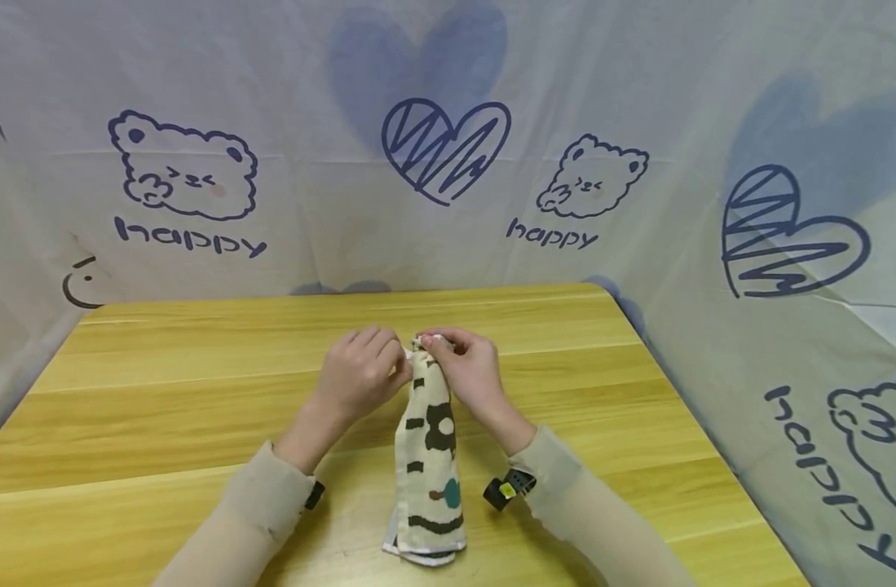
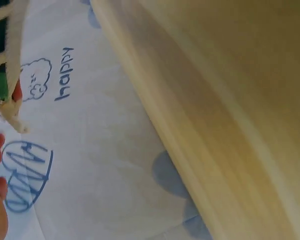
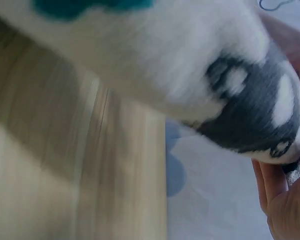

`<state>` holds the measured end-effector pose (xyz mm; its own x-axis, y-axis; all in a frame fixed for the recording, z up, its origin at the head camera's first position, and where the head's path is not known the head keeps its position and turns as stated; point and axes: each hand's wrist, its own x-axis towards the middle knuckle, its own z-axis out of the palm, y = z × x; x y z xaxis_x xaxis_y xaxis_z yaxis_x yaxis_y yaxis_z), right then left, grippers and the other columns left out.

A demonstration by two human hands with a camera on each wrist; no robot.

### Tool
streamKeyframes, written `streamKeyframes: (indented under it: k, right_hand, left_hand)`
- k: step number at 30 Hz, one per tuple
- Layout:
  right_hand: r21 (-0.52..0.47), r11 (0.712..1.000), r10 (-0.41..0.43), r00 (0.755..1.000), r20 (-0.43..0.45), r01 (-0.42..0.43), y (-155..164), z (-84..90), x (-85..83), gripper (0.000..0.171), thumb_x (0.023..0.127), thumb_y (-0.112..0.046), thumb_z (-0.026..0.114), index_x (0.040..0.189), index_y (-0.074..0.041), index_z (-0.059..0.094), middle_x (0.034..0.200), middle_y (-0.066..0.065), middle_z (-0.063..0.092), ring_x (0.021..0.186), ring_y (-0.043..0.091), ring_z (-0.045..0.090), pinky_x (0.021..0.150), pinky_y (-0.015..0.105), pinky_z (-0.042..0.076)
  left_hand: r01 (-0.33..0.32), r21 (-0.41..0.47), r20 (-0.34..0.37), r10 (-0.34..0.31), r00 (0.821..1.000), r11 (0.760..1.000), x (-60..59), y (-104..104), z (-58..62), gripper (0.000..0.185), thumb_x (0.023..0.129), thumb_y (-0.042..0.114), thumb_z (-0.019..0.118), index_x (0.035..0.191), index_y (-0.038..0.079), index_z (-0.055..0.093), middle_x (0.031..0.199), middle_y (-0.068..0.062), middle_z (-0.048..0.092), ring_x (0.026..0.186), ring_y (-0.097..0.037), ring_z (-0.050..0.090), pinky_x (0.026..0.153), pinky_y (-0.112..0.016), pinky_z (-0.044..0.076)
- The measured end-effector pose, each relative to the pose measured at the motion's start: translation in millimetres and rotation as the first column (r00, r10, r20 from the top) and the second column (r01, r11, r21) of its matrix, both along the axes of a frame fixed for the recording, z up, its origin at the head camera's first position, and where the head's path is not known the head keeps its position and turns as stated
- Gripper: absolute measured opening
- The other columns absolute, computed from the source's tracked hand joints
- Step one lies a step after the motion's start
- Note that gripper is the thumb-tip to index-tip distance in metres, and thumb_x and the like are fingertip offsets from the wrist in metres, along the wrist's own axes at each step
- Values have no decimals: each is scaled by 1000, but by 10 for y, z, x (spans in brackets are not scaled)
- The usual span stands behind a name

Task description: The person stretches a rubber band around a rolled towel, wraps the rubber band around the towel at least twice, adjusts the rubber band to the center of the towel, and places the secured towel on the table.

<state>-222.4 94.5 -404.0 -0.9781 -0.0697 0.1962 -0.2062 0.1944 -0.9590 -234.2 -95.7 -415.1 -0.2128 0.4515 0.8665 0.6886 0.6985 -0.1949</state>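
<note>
At frame centre, the right hand (image 1: 473,368) pinches the patterned cloth (image 1: 429,456) by its top, the left hand (image 1: 363,368) its upper edge. Uneven pulling could skew it.

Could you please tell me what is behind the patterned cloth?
The wooden table shows on both sides of the patterned cloth, and a white-edged underlayer peeks out at its lower end. Whatever else lies behind is hidden.

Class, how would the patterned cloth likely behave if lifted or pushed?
The patterned cloth is probably floppy, as it narrows and gathers where the right hand pinches it. Its thin lower edges suggest lightness. Being folded, it would likely crumple, not roll, when pushed.
</note>
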Motion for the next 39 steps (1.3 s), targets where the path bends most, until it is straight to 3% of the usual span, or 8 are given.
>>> streamKeyframes:
  k: [3,5,9,13,25,32,39]
  right_hand:
    - [-45,999,-4,1000,18,5,14,-33,8,20,100,-24,73,110,-8,81,106,6,78,74,12,65,60,21,52]
    - [-69,998,-1,1000,15,2,31,-53,16,20,100,-23,73,110,-8,81,106,7,78,77,12,66,61,21,53]
    - [-96,995,13,1000,-9,-14,52,-63,26,21,100,-25,73,111,-8,81,106,8,78,76,13,64,61,20,52]
    - [-100,994,34,999,-12,-35,55,-57,30,22,99,-26,74,112,-9,81,107,8,77,75,13,63,61,20,51]
    - [-68,998,11,996,-84,-17,2,-14,74,18,98,-20,75,110,-7,81,99,13,78,66,10,59,54,19,46]
    - [-37,998,44,992,-120,-49,-27,36,66,15,98,-12,74,110,-6,81,102,11,78,73,14,66,56,19,49]
    - [-40,998,43,996,-72,-46,-62,66,68,15,98,-11,74,110,-6,81,103,9,78,76,12,66,59,19,51]
  left_hand:
    - [0,70,14,-1,1000,998,8,-19,44,11,83,8,61,73,7,64,75,-6,69,65,-24,65,53,-33,54]
    - [55,86,72,-61,996,995,1,-23,75,7,83,8,66,76,6,67,78,-6,71,68,-24,67,56,-33,56]
    - [164,70,217,-176,960,984,5,-16,69,5,85,6,76,89,6,74,87,-4,75,77,-21,70,66,-33,60]
    - [185,58,260,-193,946,981,26,-26,31,11,87,8,81,97,7,77,93,-4,75,82,-20,69,69,-34,60]
    - [142,24,297,-143,944,990,67,2,90,9,88,10,83,94,7,78,92,-3,74,80,-21,68,64,-33,58]
    - [131,-92,326,-94,941,987,83,-27,178,11,91,9,81,97,6,72,93,-5,71,79,-21,65,63,-30,56]
    - [150,-138,217,-118,969,979,63,-70,145,6,95,8,71,98,3,68,92,-7,67,80,-23,65,64,-33,58]
